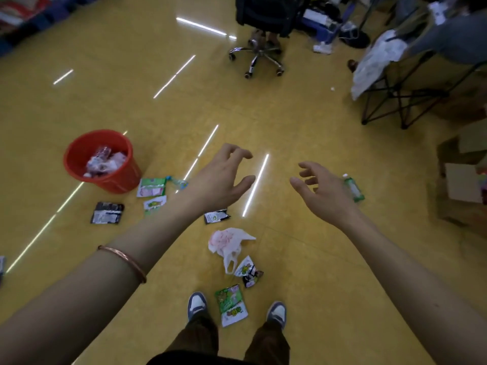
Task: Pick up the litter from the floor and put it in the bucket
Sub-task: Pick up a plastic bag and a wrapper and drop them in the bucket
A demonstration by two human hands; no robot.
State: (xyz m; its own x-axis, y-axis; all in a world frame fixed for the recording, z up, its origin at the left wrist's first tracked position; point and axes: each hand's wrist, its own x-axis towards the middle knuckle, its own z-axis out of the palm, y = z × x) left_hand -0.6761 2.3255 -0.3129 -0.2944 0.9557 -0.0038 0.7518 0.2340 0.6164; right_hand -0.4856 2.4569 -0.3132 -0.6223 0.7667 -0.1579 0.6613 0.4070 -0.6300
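Note:
A red bucket (pixel 120 177) stands on the yellow floor at the left, holding crumpled wrappers. Litter lies scattered: a black packet (pixel 107 212), green and white wrappers (pixel 152 187) by the bucket, a small black wrapper (pixel 216 216), a white plastic bag (pixel 228 243), two snack packets (pixel 249 271) and a green packet (pixel 232 304) between my shoes. A green bottle (pixel 354 189) lies at the right. My left hand (pixel 224 177) and my right hand (pixel 320 188) are stretched out above the floor, fingers loosely curled, holding nothing.
An office chair (pixel 259 52) with a chrome wheeled base stands at the back. A folding chair (pixel 403 96) with a white bag on it is at the right. Cardboard boxes (pixel 463 180) sit at the right edge.

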